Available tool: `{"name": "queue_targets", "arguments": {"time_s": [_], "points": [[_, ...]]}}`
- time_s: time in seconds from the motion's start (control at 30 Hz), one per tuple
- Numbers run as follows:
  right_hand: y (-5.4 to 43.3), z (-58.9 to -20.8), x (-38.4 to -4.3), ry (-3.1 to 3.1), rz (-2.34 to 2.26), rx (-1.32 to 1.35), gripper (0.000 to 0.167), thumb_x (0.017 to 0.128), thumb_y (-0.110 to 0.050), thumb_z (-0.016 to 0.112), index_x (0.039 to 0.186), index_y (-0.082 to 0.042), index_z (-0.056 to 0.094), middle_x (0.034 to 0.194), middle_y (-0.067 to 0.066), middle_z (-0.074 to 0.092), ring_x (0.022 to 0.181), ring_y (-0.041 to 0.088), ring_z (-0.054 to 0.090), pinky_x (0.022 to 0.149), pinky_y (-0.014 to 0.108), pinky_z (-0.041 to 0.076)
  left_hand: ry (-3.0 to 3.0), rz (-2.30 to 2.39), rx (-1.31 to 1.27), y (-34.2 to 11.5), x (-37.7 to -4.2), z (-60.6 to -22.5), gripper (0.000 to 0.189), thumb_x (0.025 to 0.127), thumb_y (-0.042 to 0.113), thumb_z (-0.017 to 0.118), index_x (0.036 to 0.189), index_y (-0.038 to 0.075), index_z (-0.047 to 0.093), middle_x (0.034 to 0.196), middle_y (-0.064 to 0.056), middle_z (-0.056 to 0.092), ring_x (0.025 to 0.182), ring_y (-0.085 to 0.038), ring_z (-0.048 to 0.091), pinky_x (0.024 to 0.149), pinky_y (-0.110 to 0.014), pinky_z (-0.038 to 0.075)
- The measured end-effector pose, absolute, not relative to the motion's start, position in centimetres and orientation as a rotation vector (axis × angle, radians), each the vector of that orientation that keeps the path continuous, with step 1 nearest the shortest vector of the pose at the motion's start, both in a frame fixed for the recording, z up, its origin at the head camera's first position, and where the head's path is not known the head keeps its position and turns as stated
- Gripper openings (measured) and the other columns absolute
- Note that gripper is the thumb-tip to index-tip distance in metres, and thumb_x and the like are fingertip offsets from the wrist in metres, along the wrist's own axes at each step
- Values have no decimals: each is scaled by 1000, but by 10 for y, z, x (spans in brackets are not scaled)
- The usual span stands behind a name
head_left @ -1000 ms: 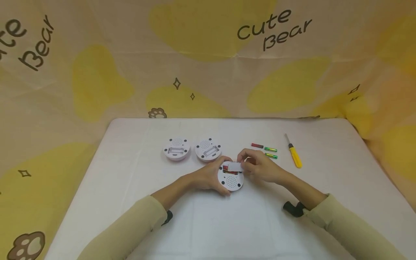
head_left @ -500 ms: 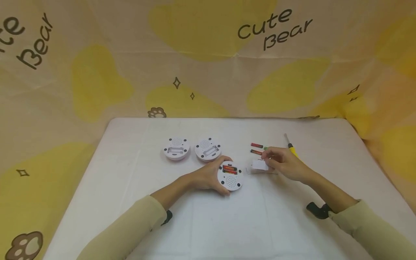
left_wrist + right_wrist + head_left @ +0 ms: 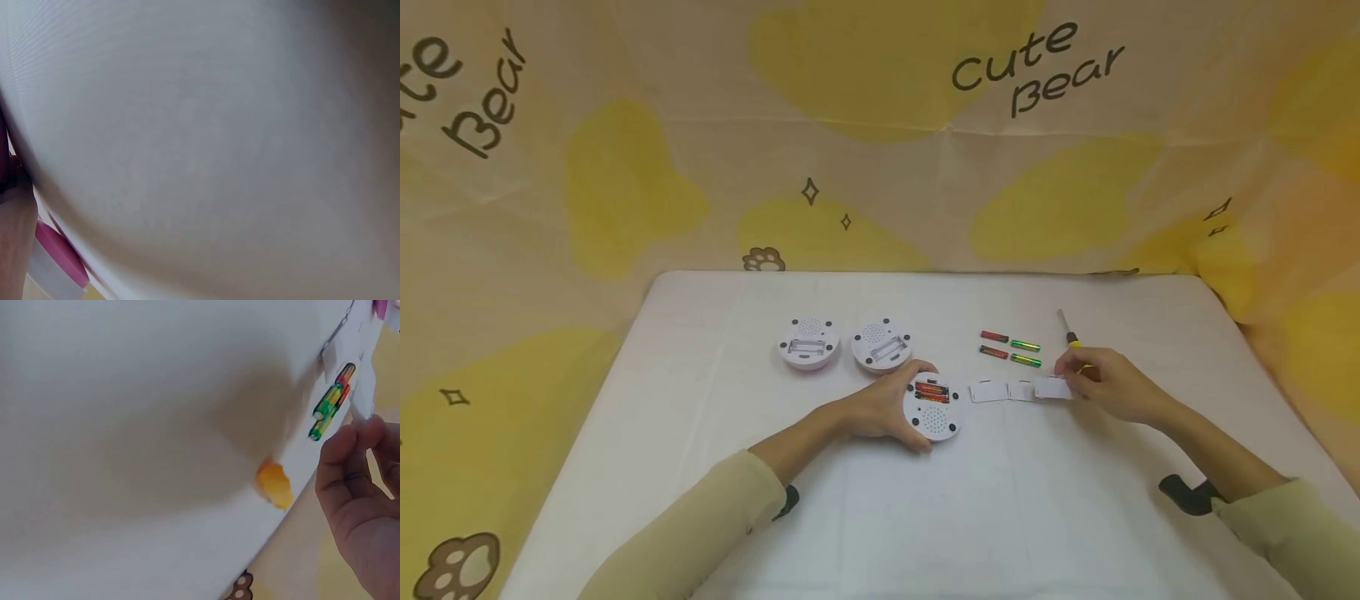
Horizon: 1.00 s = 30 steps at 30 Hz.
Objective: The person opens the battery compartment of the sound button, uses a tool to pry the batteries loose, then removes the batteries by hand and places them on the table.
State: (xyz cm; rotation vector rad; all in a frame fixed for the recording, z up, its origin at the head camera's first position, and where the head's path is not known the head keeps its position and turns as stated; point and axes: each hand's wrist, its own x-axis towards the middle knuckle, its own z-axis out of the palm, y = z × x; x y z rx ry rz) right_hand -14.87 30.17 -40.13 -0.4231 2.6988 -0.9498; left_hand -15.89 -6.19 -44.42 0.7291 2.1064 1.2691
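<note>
My left hand point(image 3: 876, 408) grips a round white device point(image 3: 935, 422) by its side, underside up. Two red batteries point(image 3: 932, 392) lie side by side in its uncovered compartment. Between thumb and fingers, my right hand point(image 3: 1108, 385) pinches a small white battery cover point(image 3: 1051, 387), seen nearly edge-on in the right wrist view. Just left of it, two similar covers point(image 3: 988, 392) lie in a row on the table. Whether the pinched cover touches the table I cannot tell. The left wrist view shows mostly blurred white surface, with part of a hand point(image 3: 15, 231) at its left edge.
Two more round devices, one at left point(image 3: 807, 343) and one beside it point(image 3: 882, 344), lie underside up with bare compartments. Red batteries point(image 3: 994, 352) and green batteries point(image 3: 1026, 360) lie behind the covers. A yellow-handled screwdriver point(image 3: 1070, 329) is partly hidden behind my right hand.
My right hand has lifted the cover from over the device's batteries and carried it right, to the end of the cover row. The left hand and device have stayed in place.
</note>
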Motion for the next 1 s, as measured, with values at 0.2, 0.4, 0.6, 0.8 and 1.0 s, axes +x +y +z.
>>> {"name": "queue_targets", "arguments": {"time_s": [0.2,0.4,0.6,0.8,1.0], "points": [[310,-405,-150,2673,-917,-409,12,93,3,62,105,1,67,99,10,65,91,26,58,74,22,54,2112,1262,716,-62,-159,-444,100,63,21,96,143,20,36,118,8,60,105,-9,57,97,-29,41],[310,-406,-149,2666,-883,-378,12,94,2,61,105,3,66,97,9,65,86,24,57,69,23,54,2108,1263,713,-62,-159,-444,100,63,23,96,143,22,36,118,9,60,105,-9,57,97,-29,42],[311,-409,-147,2687,-856,-331,11,93,3,60,104,3,65,95,10,64,81,23,57,64,24,53,2106,1267,721,-61,-160,-445,100,62,24,96,142,22,36,118,8,60,105,-9,57,96,-29,42],[311,-412,-145,2697,-812,-298,12,93,2,60,104,2,65,94,9,64,80,22,57,67,25,53,2113,1256,724,-61,-160,-445,100,62,23,96,143,22,36,118,8,59,105,-9,57,97,-29,41],[307,-415,-143,2692,-802,-294,10,93,1,61,102,1,65,92,8,63,79,21,56,66,26,54,2123,1243,724,-61,-161,-445,101,63,23,96,143,21,36,119,9,59,107,-8,56,99,-29,40]]}}
